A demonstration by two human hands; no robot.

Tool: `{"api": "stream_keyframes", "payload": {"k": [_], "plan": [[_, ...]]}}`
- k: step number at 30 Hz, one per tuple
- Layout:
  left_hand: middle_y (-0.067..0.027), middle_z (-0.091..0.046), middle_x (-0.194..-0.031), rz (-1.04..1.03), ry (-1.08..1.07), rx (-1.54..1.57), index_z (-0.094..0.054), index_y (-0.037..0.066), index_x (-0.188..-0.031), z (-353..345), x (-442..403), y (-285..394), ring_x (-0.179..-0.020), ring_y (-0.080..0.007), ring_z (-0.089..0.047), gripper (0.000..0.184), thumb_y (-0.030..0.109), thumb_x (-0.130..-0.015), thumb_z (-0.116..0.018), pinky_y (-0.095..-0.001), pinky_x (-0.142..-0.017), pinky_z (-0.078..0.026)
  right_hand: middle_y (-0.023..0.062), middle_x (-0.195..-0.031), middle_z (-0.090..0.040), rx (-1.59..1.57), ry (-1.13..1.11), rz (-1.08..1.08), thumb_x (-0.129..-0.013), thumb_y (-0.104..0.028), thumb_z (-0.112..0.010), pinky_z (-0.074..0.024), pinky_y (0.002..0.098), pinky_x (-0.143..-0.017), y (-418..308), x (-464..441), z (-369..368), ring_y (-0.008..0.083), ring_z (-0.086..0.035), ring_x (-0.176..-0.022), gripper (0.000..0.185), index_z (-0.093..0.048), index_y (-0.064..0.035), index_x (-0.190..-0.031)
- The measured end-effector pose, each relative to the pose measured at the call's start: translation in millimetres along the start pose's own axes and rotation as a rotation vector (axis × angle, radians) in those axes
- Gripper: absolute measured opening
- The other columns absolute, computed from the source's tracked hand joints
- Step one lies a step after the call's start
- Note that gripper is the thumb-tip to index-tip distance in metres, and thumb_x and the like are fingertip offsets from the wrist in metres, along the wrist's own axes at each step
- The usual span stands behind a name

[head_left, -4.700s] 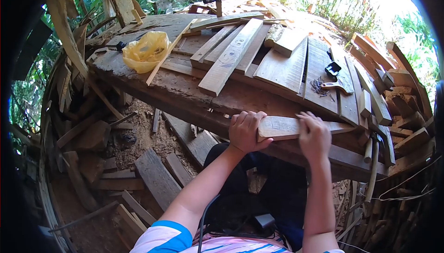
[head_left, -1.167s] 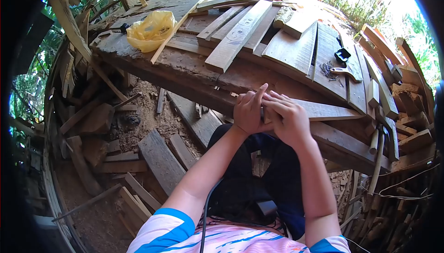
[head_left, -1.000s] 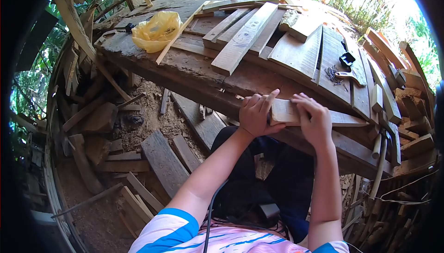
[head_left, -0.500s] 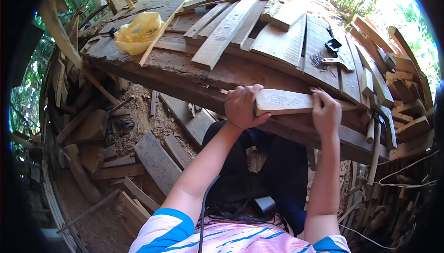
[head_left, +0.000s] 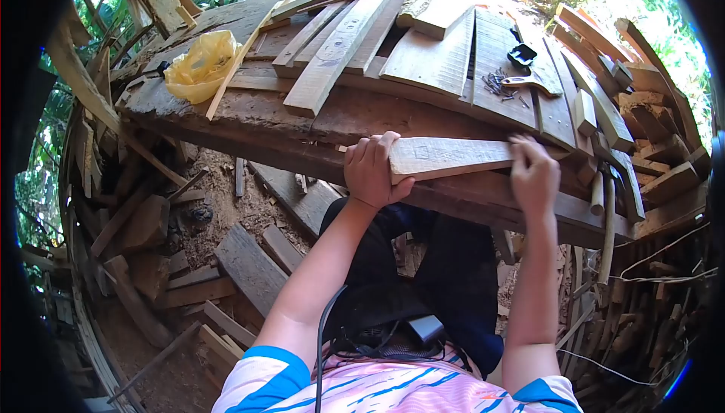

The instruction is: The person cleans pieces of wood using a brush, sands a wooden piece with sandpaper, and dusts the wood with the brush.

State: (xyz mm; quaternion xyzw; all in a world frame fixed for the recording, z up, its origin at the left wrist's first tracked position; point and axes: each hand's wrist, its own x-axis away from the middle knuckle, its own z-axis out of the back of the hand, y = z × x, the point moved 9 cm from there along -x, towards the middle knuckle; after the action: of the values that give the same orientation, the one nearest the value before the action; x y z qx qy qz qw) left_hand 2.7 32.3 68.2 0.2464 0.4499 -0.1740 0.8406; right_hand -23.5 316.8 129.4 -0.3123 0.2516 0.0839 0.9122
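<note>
A pale wooden block (head_left: 451,154) lies lengthwise at the near edge of the workbench (head_left: 257,108). My left hand (head_left: 374,169) is closed round its left end, with the thumb below on the near side. At the other end my right hand (head_left: 536,176) is curled over the wood, slightly blurred and covering that part. Beyond the block, a cluster of dark nails (head_left: 500,84) lies beside a scraper-like tool with a pale handle (head_left: 526,80) and a small black object (head_left: 521,55).
Several planks (head_left: 340,50) lie across the bench. A yellow plastic bag (head_left: 202,67) sits at its left. Tools with wooden handles (head_left: 609,224) hang at the right edge, near stacked timber (head_left: 664,129). Offcuts (head_left: 253,266) and shavings cover the ground.
The whole view has shifted, so the bench appears further left. My right hand has slid rightward along the block, exposing more of its top. My left hand keeps its grip on the left end.
</note>
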Motion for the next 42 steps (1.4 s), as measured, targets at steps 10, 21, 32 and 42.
{"api": "stream_keyframes", "payload": {"k": [10, 21, 32, 42], "plan": [[-0.0103, -0.066, -0.106, -0.005, -0.009, -0.025, -0.059, 0.004, -0.124, 1, -1, 1, -0.09, -0.031, -0.063, 0.083, 0.078, -0.095, -0.034, -0.0434, -0.083, -0.041, 0.0153, -0.118, -0.076, 0.188, 0.1, -0.267, -0.096, -0.011, -0.064, -0.0518, 0.0408, -0.103, 54, 2, 40, 0.0332, -0.073, -0.109, 0.019, -0.079, -0.0044, -0.106], [-0.0138, -0.065, -0.119, -0.016, -0.103, -0.03, -0.056, 0.003, -0.133, -9, 6, -2, -0.1, -0.0348, -0.06, 0.083, 0.074, -0.096, -0.036, -0.0467, -0.084, -0.041, 0.0115, -0.111, -0.077, 0.291, 0.133, -0.069, -0.095, -0.012, -0.064, -0.0371, 0.0591, -0.118, 51, 2, 36, 0.0311, -0.074, -0.103, 0.017, -0.079, -0.0114, -0.101], [-0.0119, -0.066, -0.107, 0.015, -0.011, 0.025, -0.059, 0.005, -0.129, 2, 1, 0, -0.095, -0.0334, -0.063, 0.081, 0.075, -0.094, -0.038, -0.0448, -0.083, -0.041, 0.0108, -0.113, -0.077, 0.164, 0.121, 0.068, -0.097, -0.01, -0.066, -0.0572, 0.0397, -0.094, 18, 19, 33, 0.0318, -0.073, -0.109, 0.019, -0.081, -0.0117, -0.109], [-0.012, -0.065, -0.107, 0.036, -0.084, -0.051, -0.059, 0.005, -0.126, -3, 2, -4, -0.09, -0.0323, -0.062, 0.081, 0.076, -0.091, -0.042, -0.0462, -0.08, -0.041, 0.0181, -0.109, -0.076, 0.452, 0.268, -0.271, -0.098, -0.016, -0.062, -0.0589, 0.0471, -0.085, 69, 7, 52, 0.0395, -0.073, -0.099, 0.022, -0.079, -0.0063, -0.109]]}}
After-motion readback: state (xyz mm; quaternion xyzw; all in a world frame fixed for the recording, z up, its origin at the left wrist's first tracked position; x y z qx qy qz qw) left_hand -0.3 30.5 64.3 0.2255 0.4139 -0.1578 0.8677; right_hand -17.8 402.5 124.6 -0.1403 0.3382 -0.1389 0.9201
